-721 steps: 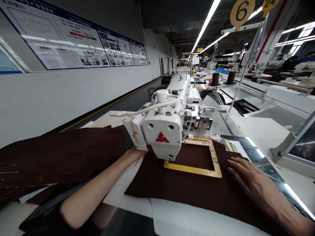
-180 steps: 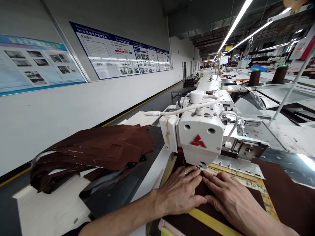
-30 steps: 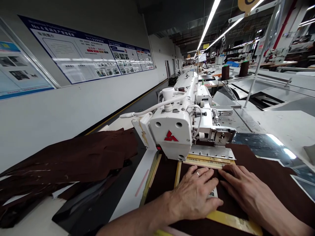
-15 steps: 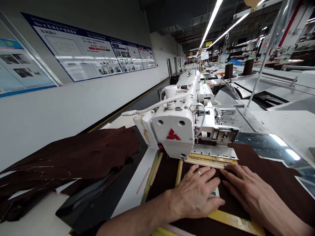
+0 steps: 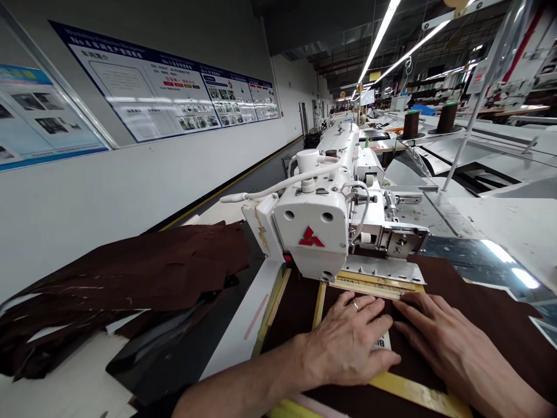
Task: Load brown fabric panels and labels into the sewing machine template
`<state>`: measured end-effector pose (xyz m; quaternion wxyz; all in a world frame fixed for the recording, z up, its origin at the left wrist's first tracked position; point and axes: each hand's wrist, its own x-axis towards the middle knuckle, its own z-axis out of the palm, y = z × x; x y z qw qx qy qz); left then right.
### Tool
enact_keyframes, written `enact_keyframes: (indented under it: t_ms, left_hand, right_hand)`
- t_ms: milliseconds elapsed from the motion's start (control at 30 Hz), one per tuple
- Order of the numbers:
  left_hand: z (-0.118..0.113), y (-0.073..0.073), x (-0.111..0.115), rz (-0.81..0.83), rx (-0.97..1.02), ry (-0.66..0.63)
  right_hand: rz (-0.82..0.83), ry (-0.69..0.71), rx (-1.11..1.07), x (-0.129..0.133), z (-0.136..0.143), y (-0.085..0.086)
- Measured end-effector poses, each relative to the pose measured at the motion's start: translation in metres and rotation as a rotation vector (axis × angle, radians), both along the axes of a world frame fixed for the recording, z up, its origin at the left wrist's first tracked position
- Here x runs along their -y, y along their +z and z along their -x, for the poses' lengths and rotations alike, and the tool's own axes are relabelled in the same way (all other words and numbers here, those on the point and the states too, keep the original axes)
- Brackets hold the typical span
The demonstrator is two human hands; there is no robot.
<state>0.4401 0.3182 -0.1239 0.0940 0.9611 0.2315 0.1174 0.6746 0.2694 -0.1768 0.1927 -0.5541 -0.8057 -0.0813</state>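
My left hand (image 5: 348,339), with a ring on one finger, lies flat on dark brown fabric (image 5: 296,307) inside a frame of yellow strips (image 5: 319,305). Partly under its palm is a white label (image 5: 383,341) with black lettering. To its right, my right hand (image 5: 435,325) rests on the same brown fabric, fingers stretched forward toward the strips. Neither hand grips anything. Just beyond the fingertips stands the head of a white sewing machine (image 5: 311,232) with a red emblem. Its metal plate (image 5: 383,268) sits at the far strip; the needle is hidden.
A pile of brown fabric pieces (image 5: 174,261) lies on the left. Brown thread cones (image 5: 447,118) stand at the back right. A slanting metal pole (image 5: 465,136) rises at the right. A white wall with posters (image 5: 174,87) runs along the left.
The whole view has shifted slightly, so everything appears a little further right. Both hands stay in the same place on the fabric.
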Motion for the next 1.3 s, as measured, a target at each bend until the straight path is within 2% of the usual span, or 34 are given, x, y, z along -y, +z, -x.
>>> enact_keyframes:
  t_ms: [333,667,1067,1300]
  left_hand:
    - [0.000,0.002,-0.001,0.008,-0.008,-0.001]
    - [0.003,0.000,0.000,0.041,-0.031,-0.012]
    - [0.010,0.010,-0.007,0.120,-0.141,-0.080]
    - [0.001,0.017,-0.016,0.196,-0.134,-0.131]
  right_hand:
    - [0.040,-0.003,0.014,-0.001,-0.002,-0.002]
    - [0.174,-0.013,-0.033,-0.002,-0.002,0.023]
    - [0.195,-0.143,-0.068,-0.001,-0.051,0.021]
    - [0.211,-0.127,-0.075,0.005,-0.053,0.025]
